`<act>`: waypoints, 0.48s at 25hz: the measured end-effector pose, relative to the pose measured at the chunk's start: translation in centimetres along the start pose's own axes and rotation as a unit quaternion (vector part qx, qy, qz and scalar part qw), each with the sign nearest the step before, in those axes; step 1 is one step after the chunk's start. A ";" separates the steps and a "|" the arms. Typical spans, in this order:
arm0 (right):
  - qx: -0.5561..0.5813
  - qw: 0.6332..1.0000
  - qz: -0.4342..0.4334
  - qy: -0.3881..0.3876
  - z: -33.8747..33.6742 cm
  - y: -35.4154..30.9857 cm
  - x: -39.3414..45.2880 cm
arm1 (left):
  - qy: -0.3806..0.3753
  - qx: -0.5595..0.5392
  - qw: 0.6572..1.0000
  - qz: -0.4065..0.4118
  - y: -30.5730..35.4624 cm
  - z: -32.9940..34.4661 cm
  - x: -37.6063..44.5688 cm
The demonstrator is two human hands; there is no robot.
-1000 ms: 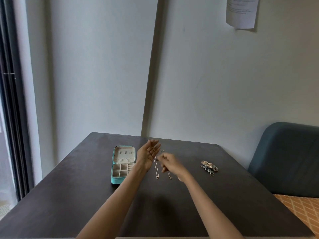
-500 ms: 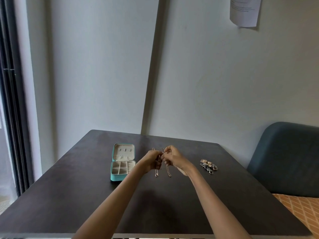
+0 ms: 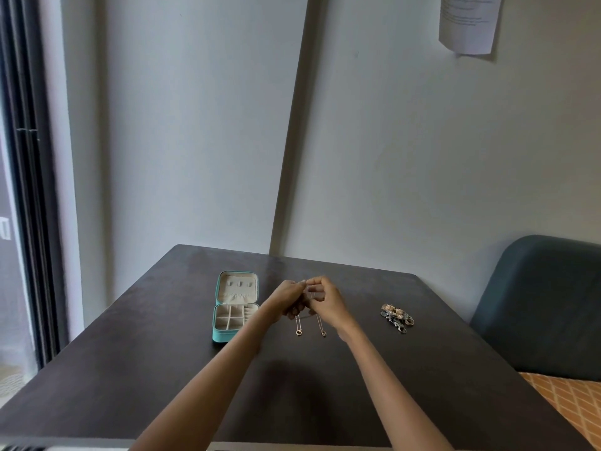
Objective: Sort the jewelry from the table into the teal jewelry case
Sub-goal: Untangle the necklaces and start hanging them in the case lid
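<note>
Both hands meet above the table, the left hand and right hand with fingers curled, pinching the top of the chains: two strands hang straight down below the hands, long axis vertical, each ending in one small ring pendant just above the table. One case lies open left of the hands, lid raised away from the person, and one jewelry heap lies right of them.

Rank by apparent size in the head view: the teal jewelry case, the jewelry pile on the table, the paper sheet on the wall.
1. paper sheet, though cut off at the top edge
2. teal jewelry case
3. jewelry pile
</note>
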State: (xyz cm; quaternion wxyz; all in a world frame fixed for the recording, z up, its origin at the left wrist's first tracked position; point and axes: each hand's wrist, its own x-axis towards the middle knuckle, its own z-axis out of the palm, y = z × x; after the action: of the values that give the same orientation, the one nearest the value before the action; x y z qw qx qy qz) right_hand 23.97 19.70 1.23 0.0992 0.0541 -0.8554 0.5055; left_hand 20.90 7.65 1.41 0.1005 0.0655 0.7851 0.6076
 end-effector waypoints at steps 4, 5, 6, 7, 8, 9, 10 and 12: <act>0.147 0.977 0.085 -0.132 -0.7 -0.1 -0.3 | -0.063 -0.017 0.997 -0.029 0.0 0.1 -0.5; 0.170 0.974 0.083 -0.122 -0.6 -0.1 -0.2 | -0.076 -0.030 0.996 -0.038 -0.1 0.3 -0.4; 0.166 0.977 0.084 -0.101 -0.4 0.2 0.1 | -0.086 -0.046 0.994 -0.046 -0.2 0.4 -0.2; 0.143 0.983 0.086 -0.072 -0.1 0.4 0.4 | -0.092 -0.063 0.992 -0.053 -0.3 0.5 0.0; 0.109 0.990 0.085 -0.036 0.1 0.6 0.7 | -0.094 -0.077 0.991 -0.056 -0.4 0.5 0.1; 0.070 0.995 0.077 0.001 0.3 0.6 0.7 | -0.089 -0.087 0.991 -0.056 -0.5 0.6 0.3; 0.035 0.997 0.064 0.036 0.4 0.6 0.8 | -0.080 -0.096 0.991 -0.053 -0.5 0.6 0.3; -0.015 0.996 0.034 0.083 0.4 0.1 0.7 | -0.055 -0.112 0.991 -0.043 -0.3 0.6 0.3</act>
State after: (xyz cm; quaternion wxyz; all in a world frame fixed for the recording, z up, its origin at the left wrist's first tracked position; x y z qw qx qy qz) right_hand 23.23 19.41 1.08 0.1532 -0.0188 -0.8530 0.4985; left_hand 20.79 8.17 0.92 0.1766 0.0536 0.7074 0.6823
